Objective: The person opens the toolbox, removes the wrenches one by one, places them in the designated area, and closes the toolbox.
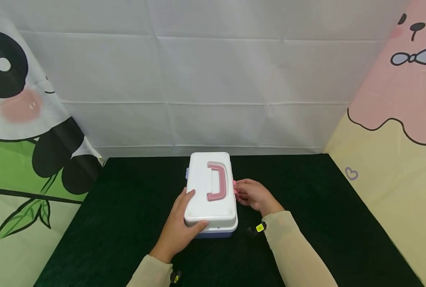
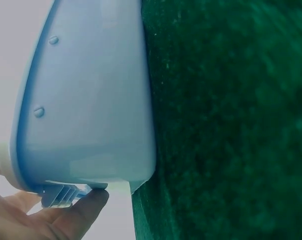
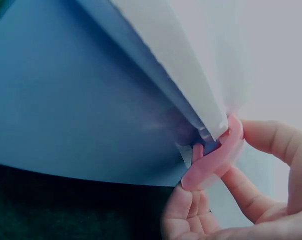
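At the middle of the dark green tabletop (image 1: pixel 127 223), near the white backdrop, a small storage box (image 1: pixel 210 191) with a white lid, a pale blue base and a folded-down pink handle (image 1: pixel 217 181) is held steady from both sides. The left hand (image 1: pixel 178 227) is laid over the near left corner of the lid, thumb on top and fingers wrapped round the front edge; in the left wrist view a fingertip (image 2: pixel 88 205) is seen touching a ribbed blue tab under the rim, so this grip is curled loosely on the box rather than spread. The right hand (image 1: pixel 254 195) is set against the right side, and in the right wrist view its thumb and fingers (image 3: pixel 271 137) are pinched on a pink latch (image 3: pixel 213 160) where the lid meets the base. The latch appears partly swung away from the rim, though whether it is fully released cannot be told. The step in hand is judged to be the working of that latch. The next move would call for the clasp to be pulled clear while the base is kept pressed down by the left hand.
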Available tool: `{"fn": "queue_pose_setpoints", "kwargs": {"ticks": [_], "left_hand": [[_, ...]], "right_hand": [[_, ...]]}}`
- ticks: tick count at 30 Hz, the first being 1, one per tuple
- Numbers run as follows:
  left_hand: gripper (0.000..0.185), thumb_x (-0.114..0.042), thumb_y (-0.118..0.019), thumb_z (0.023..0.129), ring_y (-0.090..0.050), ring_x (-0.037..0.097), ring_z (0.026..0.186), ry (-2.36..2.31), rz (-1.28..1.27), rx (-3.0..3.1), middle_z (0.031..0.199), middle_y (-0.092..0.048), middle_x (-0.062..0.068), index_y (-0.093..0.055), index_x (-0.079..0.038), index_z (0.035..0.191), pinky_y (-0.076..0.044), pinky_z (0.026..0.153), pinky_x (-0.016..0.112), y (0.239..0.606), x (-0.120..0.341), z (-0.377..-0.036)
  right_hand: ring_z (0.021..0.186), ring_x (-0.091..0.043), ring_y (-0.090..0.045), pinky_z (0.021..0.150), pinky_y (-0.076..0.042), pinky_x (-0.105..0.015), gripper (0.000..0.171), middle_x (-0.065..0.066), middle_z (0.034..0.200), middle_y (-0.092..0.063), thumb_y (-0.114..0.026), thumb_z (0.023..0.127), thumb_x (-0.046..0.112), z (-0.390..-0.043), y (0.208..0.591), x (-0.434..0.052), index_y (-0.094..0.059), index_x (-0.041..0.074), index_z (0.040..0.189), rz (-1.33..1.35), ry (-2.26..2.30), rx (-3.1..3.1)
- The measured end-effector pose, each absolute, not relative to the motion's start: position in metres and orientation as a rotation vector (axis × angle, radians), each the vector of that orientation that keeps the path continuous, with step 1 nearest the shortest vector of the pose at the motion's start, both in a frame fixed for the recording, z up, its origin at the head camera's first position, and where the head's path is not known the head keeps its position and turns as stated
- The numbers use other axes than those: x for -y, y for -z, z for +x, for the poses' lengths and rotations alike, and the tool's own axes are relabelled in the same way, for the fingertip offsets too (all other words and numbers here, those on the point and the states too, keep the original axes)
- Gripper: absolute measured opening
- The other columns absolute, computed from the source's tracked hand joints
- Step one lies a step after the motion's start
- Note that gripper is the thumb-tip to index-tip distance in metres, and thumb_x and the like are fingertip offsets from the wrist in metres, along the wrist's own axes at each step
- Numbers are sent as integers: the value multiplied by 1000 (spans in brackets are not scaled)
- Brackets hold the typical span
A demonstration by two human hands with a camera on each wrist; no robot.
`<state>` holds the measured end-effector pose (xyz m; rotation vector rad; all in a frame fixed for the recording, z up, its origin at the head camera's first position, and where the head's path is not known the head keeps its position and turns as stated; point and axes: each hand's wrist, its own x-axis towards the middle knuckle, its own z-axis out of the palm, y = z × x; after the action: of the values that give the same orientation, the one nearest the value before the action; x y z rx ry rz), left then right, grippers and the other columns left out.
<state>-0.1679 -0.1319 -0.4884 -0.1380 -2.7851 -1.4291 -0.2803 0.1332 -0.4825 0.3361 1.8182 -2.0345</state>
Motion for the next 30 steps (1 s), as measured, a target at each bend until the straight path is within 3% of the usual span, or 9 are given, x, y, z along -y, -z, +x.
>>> {"fn": "queue_pose_setpoints", "kwargs": {"ticks": [9, 15, 21, 30], "left_hand": [[98, -66, -79, 79, -24, 38, 152, 1408, -142, 2790, 172, -8, -1, -26, -44, 159, -33, 112, 68, 489, 133, -167], [98, -66, -79, 80, -25, 38, 152, 1405, -135, 2793, 172, -9, 0, -27, -44, 159, -34, 111, 69, 489, 132, -167], [97, -66, -78, 81, -27, 38, 150, 1397, -129, 2799, 172, -9, 1, -27, -43, 160, -35, 111, 69, 489, 134, -166], [96, -69, -77, 80, -27, 35, 149, 1411, -140, 2781, 172, -10, -3, -28, -46, 159, -34, 111, 69, 488, 133, -167]], "right_hand": [[90, -22, -66, 82, -59, -34, 39, -13, 108, -70, -74, 97, 20, -280, 494, -142, -62, 2, 129, 377, 2163, -1628], [91, -22, -66, 85, -58, -36, 41, -11, 106, -71, -75, 96, 22, -277, 498, -143, -61, 3, 130, 370, 2215, -1561], [99, -25, -69, 94, -57, -42, 45, -13, 114, -72, -69, 101, 23, -269, 505, -142, -57, 3, 139, 367, 2323, -1413], [113, -28, -63, 108, -48, -49, 47, -17, 136, -60, -52, 109, 20, -261, 509, -140, -45, 6, 153, 344, 2378, -1378]]}}
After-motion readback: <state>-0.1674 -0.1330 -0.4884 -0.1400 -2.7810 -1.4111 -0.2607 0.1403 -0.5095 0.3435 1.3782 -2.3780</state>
